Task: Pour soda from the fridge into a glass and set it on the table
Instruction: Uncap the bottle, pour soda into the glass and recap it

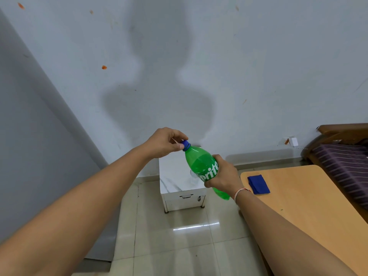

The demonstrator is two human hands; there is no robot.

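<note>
Green plastic Sprite soda bottle [201, 166] sits mid-frame in the head view, held in the air above a small white marble-patterned side table [175, 176], neck tilted toward 11 o'clock, base toward 5 o'clock. Right hand [223, 174] is wrapped around the labelled belly, clamping it, likely to brace the body against the twist. Left hand [165, 142] comes in from 9 o'clock, thumb and fingers pinched on the blue screw cap [186, 144], cap still on, so the step looks like uncapping before the pour. A clear drinking glass [192, 176] seems to stand on the white table just behind the bottle at its 7 o'clock, mostly hidden; whether it is empty I cannot tell. A tan wooden table with rounded corner [298, 200] lies at 3 o'clock, probably the drop-off spot, with a folded blue cloth [258, 184] near its far edge. Fridge not in view. Tilted bottle could fizz over on opening.
</note>
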